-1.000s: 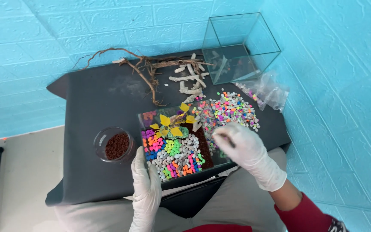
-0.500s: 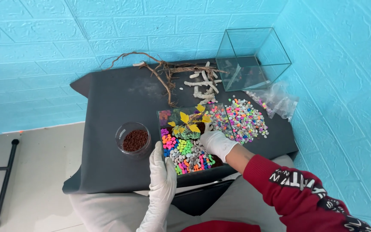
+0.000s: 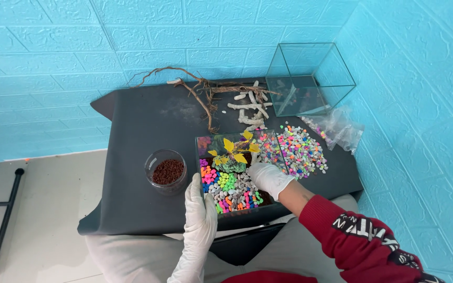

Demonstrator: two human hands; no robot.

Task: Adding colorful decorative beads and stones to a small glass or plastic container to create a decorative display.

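Near the front edge of the table [image 3: 132,136], a small glass tank [image 3: 237,173] holds dark soil, a bed of bright and grey pebbles, and a yellow-leaved plant [image 3: 235,149] on a green base toward its back wall. The left hand [image 3: 199,212], gloved in white, lies flat with fingers together against the tank's front left corner, steadying it without clamping anything. The right hand [image 3: 268,178], also gloved, reaches down inside the tank just right of the plant; its fingers are curled toward the pebble bed, but whether they pinch a pebble cannot be told. A loose heap of pebbles [image 3: 300,149] lies on the table just right of the tank, beside a clear bag [image 3: 339,128]. A jar [image 3: 166,172] of brown granules stands left of the tank, and roots [image 3: 195,91], white coral pieces [image 3: 250,107] and an empty glass cube [image 3: 308,78] sit along the back edge. Working well here probably means keeping the left palm braced, lowering the right fingertips gently, and staying clear of the plant's leaves and the glass walls.
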